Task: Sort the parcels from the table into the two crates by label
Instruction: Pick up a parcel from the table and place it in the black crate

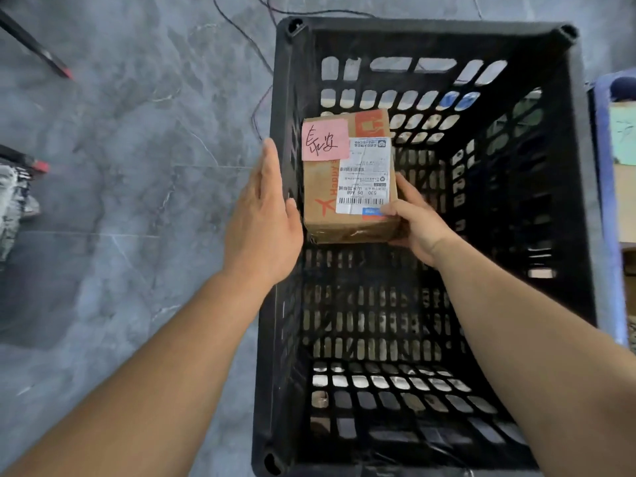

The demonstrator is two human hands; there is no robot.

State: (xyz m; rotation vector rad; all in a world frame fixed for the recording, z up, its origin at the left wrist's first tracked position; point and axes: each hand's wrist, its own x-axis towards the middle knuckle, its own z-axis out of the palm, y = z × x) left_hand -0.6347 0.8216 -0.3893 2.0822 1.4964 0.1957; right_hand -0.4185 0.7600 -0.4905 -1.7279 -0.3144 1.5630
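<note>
A brown cardboard parcel (pixel 347 180) with a pink handwritten note and a white shipping label hangs inside the black slatted crate (pixel 585 187), near its left wall. My right hand (pixel 414 222) grips the parcel's near right corner, thumb on the label. My left hand (pixel 265 215) is flat with straight fingers beside the parcel's left side, over the crate's left rim; whether it touches the box I cannot tell. No other parcel shows inside the black crate.
A blue crate (pixel 605 208) stands right of the black one, holding a parcel with a green note (pixel 623 132). Grey marble floor (pixel 137 166) lies to the left, with thin cables (pixel 254 46), a dark stand leg (pixel 34 46) and a shoe (pixel 17 197).
</note>
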